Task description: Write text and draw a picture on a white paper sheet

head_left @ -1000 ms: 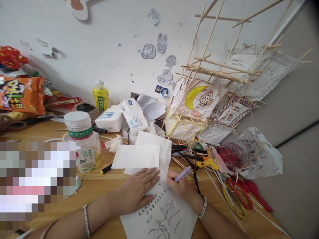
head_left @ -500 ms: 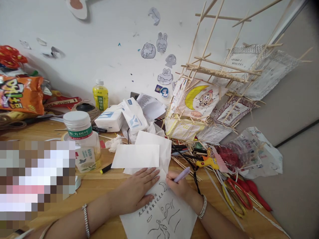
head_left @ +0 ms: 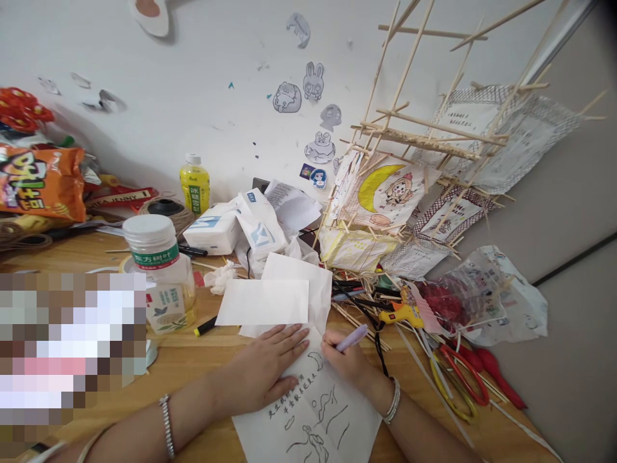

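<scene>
A sheet of white paper [head_left: 289, 444] lies on the wooden table in front of me, bearing a crescent moon outline, two lines of handwritten characters and a sketched figure with hill-like strokes. My left hand [head_left: 263, 370] rests flat on its upper left part, fingers stretched out. In my right hand [head_left: 349, 363] is a light purple pen [head_left: 354, 337], gripped near the sheet's upper right edge, right of the moon. My fingers hide the pen's tip. Just beyond the hands, a blank white sheet [head_left: 263, 301] overlaps another white sheet [head_left: 318, 289].
A lantern-like stick frame [head_left: 380, 193] with drawn panels stands back right. A yellow glue gun [head_left: 402, 314] and red-handled scissors [head_left: 463, 373] lie at right. Left are a plastic bottle [head_left: 154, 251], a black marker [head_left: 206, 326] and tissue packs [head_left: 212, 229]. A pixelated patch covers the lower left.
</scene>
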Action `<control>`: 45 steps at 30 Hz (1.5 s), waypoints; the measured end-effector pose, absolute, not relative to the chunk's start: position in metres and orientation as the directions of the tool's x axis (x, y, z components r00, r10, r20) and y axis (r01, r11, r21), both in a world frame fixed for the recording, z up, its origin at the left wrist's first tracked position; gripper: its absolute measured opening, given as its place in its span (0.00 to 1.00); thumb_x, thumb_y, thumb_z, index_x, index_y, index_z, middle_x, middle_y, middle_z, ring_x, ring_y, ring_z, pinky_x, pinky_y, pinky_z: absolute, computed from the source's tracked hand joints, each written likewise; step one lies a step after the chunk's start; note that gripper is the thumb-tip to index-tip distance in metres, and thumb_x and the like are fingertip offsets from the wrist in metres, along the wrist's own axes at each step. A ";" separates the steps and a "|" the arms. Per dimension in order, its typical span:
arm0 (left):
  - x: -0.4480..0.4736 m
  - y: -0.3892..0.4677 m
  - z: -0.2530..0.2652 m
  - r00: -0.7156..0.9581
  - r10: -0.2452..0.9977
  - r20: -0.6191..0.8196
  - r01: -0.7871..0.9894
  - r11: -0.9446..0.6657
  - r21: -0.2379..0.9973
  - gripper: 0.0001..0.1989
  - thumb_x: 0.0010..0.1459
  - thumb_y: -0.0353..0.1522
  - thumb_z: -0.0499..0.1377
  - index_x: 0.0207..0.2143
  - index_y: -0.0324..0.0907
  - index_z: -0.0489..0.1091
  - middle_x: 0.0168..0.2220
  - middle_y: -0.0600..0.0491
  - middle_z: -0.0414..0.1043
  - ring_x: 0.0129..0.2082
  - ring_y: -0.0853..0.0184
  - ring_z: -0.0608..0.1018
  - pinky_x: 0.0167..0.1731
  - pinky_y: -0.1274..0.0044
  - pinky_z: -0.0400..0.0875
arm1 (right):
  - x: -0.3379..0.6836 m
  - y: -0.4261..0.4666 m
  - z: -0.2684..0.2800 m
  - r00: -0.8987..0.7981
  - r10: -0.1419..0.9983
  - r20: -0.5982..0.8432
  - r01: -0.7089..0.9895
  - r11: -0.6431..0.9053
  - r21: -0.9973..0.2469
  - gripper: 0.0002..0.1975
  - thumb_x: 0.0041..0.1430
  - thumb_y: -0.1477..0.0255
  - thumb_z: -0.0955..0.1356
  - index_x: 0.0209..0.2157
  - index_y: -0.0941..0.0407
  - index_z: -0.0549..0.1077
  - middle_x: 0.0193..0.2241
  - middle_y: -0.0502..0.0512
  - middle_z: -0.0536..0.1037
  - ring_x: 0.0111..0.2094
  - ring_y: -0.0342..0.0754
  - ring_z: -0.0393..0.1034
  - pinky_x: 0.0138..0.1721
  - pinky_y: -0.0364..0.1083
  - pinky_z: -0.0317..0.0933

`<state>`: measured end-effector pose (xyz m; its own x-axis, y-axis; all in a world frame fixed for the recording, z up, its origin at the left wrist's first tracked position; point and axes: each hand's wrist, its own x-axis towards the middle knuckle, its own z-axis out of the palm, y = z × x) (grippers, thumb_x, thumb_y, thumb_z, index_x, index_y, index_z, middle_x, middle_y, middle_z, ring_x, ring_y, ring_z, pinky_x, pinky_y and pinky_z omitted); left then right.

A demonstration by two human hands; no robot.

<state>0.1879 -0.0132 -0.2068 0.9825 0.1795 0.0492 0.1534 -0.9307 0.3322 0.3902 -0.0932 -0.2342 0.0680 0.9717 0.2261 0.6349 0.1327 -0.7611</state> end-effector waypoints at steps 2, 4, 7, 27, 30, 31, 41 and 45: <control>0.188 -0.013 -0.205 0.983 0.180 0.041 0.157 -0.930 0.332 0.27 0.62 0.39 0.46 0.61 0.41 0.47 0.63 0.45 0.42 0.62 0.57 0.48 0.58 0.62 0.46 | 0.391 -0.093 -0.235 0.066 0.972 0.224 0.636 0.132 -0.760 0.11 0.49 0.75 0.58 0.17 0.54 0.49 0.16 0.45 0.54 0.21 0.41 0.51 0.23 0.41 0.47; 0.188 -0.013 -0.203 0.983 0.183 0.035 0.160 -0.927 0.339 0.27 0.62 0.39 0.47 0.61 0.41 0.47 0.63 0.45 0.42 0.62 0.57 0.48 0.58 0.62 0.46 | 0.391 -0.092 -0.235 0.073 0.972 0.224 0.635 0.128 -0.762 0.11 0.49 0.75 0.58 0.17 0.54 0.49 0.17 0.45 0.54 0.22 0.42 0.51 0.23 0.42 0.47; 0.188 -0.014 -0.202 0.983 0.183 0.032 0.161 -0.924 0.346 0.27 0.62 0.39 0.46 0.61 0.40 0.47 0.63 0.45 0.42 0.62 0.57 0.48 0.58 0.62 0.46 | 0.391 -0.092 -0.234 0.082 0.968 0.237 0.644 0.130 -0.754 0.11 0.49 0.75 0.57 0.17 0.54 0.49 0.17 0.45 0.54 0.22 0.42 0.51 0.23 0.42 0.46; 0.188 -0.012 -0.207 0.983 0.177 0.051 0.149 -0.927 0.344 0.27 0.62 0.39 0.47 0.61 0.41 0.47 0.63 0.46 0.42 0.62 0.57 0.48 0.58 0.61 0.46 | 0.390 -0.092 -0.231 0.076 0.968 0.240 0.650 0.134 -0.748 0.12 0.50 0.75 0.58 0.17 0.54 0.49 0.17 0.44 0.54 0.22 0.41 0.51 0.23 0.42 0.47; 0.188 -0.012 -0.206 0.982 0.175 0.065 0.140 -0.921 0.363 0.27 0.62 0.39 0.47 0.61 0.41 0.48 0.63 0.46 0.42 0.61 0.56 0.48 0.58 0.61 0.46 | 0.390 -0.094 -0.231 0.080 0.975 0.209 0.620 0.116 -0.776 0.11 0.49 0.75 0.58 0.17 0.54 0.50 0.17 0.45 0.55 0.22 0.42 0.52 0.24 0.41 0.49; 0.188 -0.012 -0.207 0.982 0.175 0.073 0.136 -0.919 0.370 0.27 0.62 0.39 0.47 0.61 0.42 0.48 0.63 0.46 0.43 0.61 0.56 0.49 0.58 0.61 0.46 | 0.390 -0.094 -0.231 0.078 0.976 0.201 0.613 0.112 -0.782 0.11 0.49 0.75 0.58 0.17 0.54 0.50 0.17 0.45 0.56 0.22 0.42 0.53 0.24 0.41 0.49; 0.188 -0.013 -0.207 0.981 0.176 0.078 0.133 -0.912 0.388 0.27 0.61 0.38 0.49 0.61 0.42 0.48 0.63 0.46 0.42 0.61 0.55 0.49 0.58 0.60 0.46 | 0.392 -0.095 -0.233 -0.016 0.975 0.220 0.676 0.173 -0.717 0.13 0.50 0.75 0.59 0.17 0.55 0.48 0.17 0.45 0.56 0.22 0.42 0.53 0.24 0.42 0.49; 0.188 -0.013 -0.207 0.979 0.178 0.097 0.126 -0.910 0.396 0.27 0.61 0.38 0.49 0.61 0.43 0.48 0.63 0.47 0.43 0.61 0.55 0.50 0.58 0.61 0.46 | 0.391 -0.094 -0.232 -0.033 0.970 0.240 0.683 0.197 -0.704 0.13 0.49 0.76 0.59 0.17 0.55 0.48 0.16 0.45 0.55 0.22 0.42 0.53 0.24 0.42 0.49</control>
<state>0.1880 -0.0126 -0.2066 0.9792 0.1778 0.0973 0.1258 -0.9097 0.3958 0.3912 -0.0941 -0.2318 -0.0330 0.9703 0.2397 0.6827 0.1971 -0.7037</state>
